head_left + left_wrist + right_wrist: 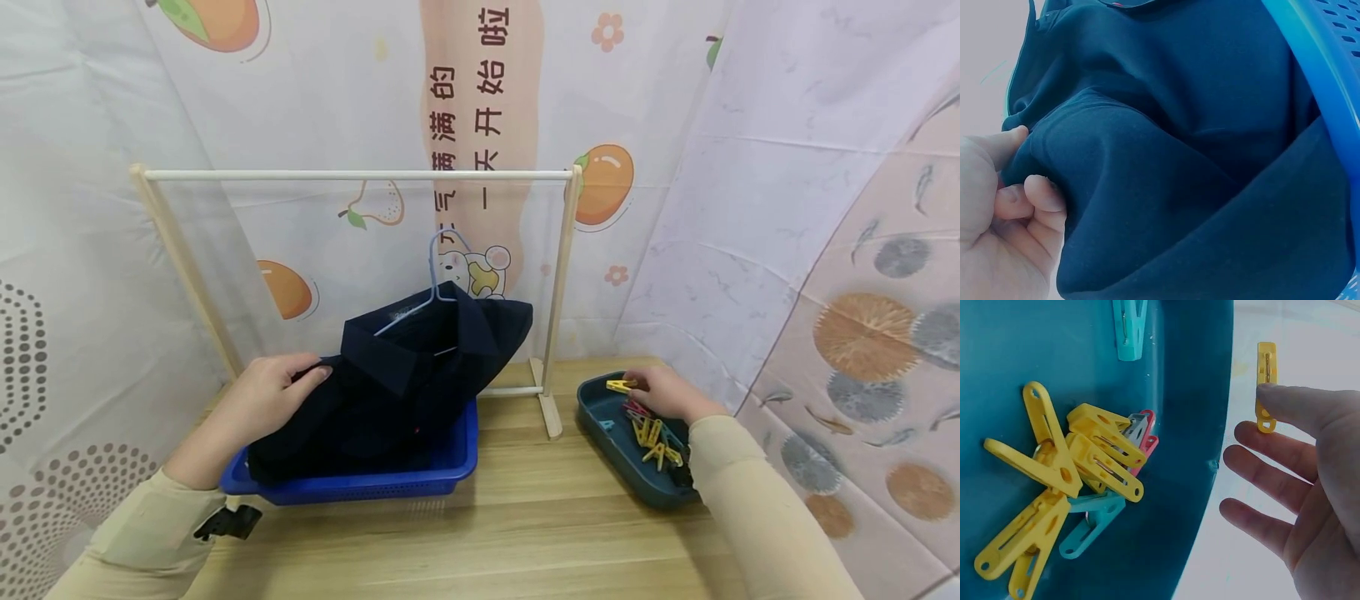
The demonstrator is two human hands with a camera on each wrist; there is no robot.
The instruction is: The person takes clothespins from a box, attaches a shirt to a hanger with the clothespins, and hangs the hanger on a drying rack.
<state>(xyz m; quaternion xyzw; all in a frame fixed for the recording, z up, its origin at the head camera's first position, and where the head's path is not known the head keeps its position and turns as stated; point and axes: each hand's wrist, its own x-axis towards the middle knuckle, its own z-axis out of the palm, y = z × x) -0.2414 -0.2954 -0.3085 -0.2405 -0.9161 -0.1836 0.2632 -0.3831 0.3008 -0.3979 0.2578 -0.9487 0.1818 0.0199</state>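
A dark navy collared shirt (375, 383) on a light blue hanger (434, 275) lies bunched over a blue basket (375, 489). My left hand (273, 392) pinches the shirt's shoulder at its left side; in the left wrist view thumb and fingers take hold of the dark cloth (1147, 175). At the right, my right hand (667, 392) pinches a yellow clothespin (1266, 387) between thumb and forefinger, with the other fingers spread apart. It is over the far rim of a dark teal tray (626, 467), which holds several yellow, teal and red clothespins (1047, 444).
A drying rack with a white bar (360, 175) and wooden posts (562, 283) stands behind the basket. Its right foot (551, 417) rests on the wooden table (525, 533) between basket and tray. Printed curtains (675, 125) hang at the back and sides.
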